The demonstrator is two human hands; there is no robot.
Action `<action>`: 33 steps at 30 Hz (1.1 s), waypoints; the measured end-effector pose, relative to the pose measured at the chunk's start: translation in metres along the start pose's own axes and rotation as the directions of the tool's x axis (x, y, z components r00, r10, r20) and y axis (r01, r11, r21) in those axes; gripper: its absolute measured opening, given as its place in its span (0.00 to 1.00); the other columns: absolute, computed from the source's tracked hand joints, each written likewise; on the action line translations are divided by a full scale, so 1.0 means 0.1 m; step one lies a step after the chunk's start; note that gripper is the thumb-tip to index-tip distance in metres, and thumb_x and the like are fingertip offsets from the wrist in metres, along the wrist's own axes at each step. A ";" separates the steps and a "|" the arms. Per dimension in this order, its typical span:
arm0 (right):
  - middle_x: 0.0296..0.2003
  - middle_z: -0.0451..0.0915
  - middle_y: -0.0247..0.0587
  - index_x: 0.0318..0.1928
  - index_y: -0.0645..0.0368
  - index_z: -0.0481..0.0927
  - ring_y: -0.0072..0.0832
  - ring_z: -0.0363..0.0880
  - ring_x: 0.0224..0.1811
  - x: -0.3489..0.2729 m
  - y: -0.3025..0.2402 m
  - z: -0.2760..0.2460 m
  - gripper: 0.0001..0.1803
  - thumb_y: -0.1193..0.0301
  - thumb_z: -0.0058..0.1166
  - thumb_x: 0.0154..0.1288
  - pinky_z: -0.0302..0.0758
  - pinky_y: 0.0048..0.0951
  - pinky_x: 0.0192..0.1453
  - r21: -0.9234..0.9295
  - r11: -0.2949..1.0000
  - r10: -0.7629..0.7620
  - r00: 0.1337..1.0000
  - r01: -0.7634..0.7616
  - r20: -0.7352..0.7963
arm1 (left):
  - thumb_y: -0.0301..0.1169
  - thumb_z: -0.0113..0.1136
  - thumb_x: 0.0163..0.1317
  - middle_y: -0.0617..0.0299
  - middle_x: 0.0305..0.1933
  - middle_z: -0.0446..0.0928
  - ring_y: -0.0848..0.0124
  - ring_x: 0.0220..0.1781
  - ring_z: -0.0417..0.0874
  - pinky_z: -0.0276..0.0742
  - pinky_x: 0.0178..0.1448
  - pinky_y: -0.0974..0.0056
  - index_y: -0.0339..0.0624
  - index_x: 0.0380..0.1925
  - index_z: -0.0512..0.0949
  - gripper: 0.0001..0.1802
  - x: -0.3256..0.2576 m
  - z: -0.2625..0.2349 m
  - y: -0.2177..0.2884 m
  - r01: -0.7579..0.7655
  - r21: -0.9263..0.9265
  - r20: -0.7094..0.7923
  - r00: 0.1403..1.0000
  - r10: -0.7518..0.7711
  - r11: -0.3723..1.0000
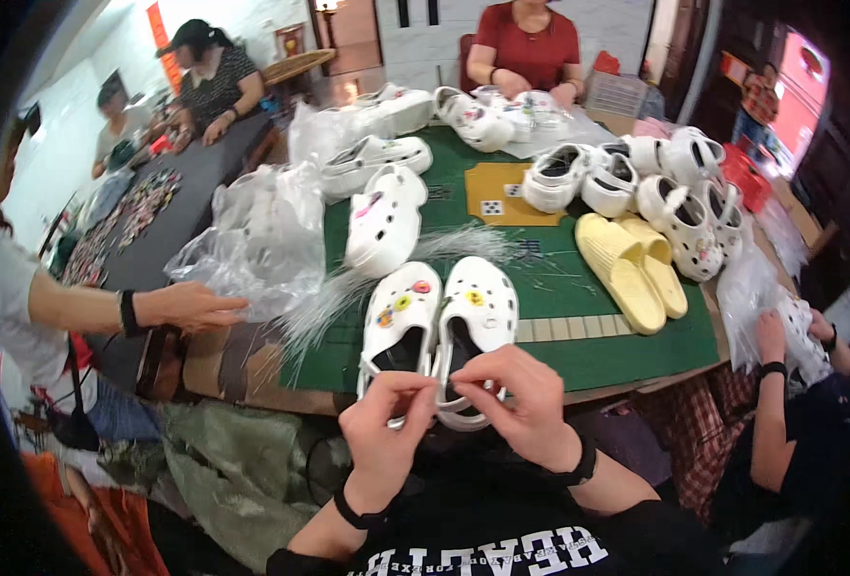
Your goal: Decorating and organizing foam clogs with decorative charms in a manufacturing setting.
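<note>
A pair of white clogs with colourful charms stands side by side at the near edge of the green table, toes pointing away from me. They are the left clog (408, 305) and the right clog (480, 300). Over the left heel, my left hand (387, 418) has thumb and forefinger pinched together. My right hand (524, 394) makes a similar pinch over the right heel, close to the left fingertips. Whatever lies between the fingers is too small to make out. Beyond the clogs, thin clear plastic strands (334, 305) fan out across the table.
More white clogs (387, 223) crowd the table (550, 355), with yellow slides (627, 274) at right and a clear plastic bag (252, 240) at left. A person's hand (194, 305) reaches in from the left. Another person's hand (773, 336) holds a bagged clog at right. Others sit behind.
</note>
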State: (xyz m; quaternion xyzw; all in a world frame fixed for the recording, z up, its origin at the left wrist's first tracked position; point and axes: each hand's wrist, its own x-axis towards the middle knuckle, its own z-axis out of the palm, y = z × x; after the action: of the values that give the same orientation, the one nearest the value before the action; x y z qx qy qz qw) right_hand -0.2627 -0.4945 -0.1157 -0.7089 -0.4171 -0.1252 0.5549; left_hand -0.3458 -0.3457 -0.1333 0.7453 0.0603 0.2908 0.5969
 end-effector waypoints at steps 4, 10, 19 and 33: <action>0.33 0.83 0.39 0.38 0.60 0.83 0.25 0.78 0.29 0.01 0.00 0.06 0.10 0.82 0.64 0.55 0.73 0.23 0.29 0.034 0.999 -0.018 1.000 0.017 0.026 | 0.19 0.64 0.59 0.62 0.28 0.81 0.79 0.28 0.83 0.76 0.32 0.74 0.35 0.35 0.79 0.05 -0.04 -0.03 0.00 -0.034 0.037 -0.003 0.999 0.034 0.999; 0.33 0.82 0.38 0.38 0.59 0.82 0.30 0.80 0.31 0.02 -0.04 0.05 0.09 0.80 0.65 0.56 0.77 0.27 0.30 0.025 1.000 0.001 0.999 -0.002 0.041 | 0.19 0.65 0.57 0.63 0.27 0.80 0.81 0.22 0.76 0.71 0.27 0.74 0.37 0.35 0.80 0.07 -0.01 -0.05 0.03 -0.101 0.097 0.018 0.995 0.100 0.990; 0.33 0.82 0.38 0.39 0.59 0.83 0.29 0.80 0.31 0.01 -0.03 0.06 0.09 0.80 0.64 0.56 0.76 0.25 0.29 0.046 0.999 0.016 0.998 -0.019 0.061 | 0.19 0.66 0.57 0.63 0.27 0.79 0.81 0.22 0.75 0.70 0.27 0.74 0.38 0.35 0.81 0.07 0.02 -0.04 0.11 -0.157 0.140 0.026 0.988 0.155 0.978; 0.31 0.81 0.38 0.38 0.60 0.81 0.35 0.79 0.33 0.03 0.04 0.06 0.11 0.82 0.64 0.52 0.77 0.30 0.33 -0.019 0.997 -0.072 0.992 0.074 0.103 | 0.20 0.64 0.59 0.59 0.28 0.80 0.72 0.26 0.80 0.74 0.30 0.70 0.36 0.35 0.79 0.05 0.01 -0.04 0.06 -0.157 0.171 0.076 0.986 0.146 0.973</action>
State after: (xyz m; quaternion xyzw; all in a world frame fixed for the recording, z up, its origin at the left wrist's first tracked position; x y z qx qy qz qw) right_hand -0.2595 -0.4879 -0.1192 -0.7050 -0.4689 -0.1137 0.5197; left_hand -0.3490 -0.3433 -0.1273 0.8063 0.0101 0.3054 0.5065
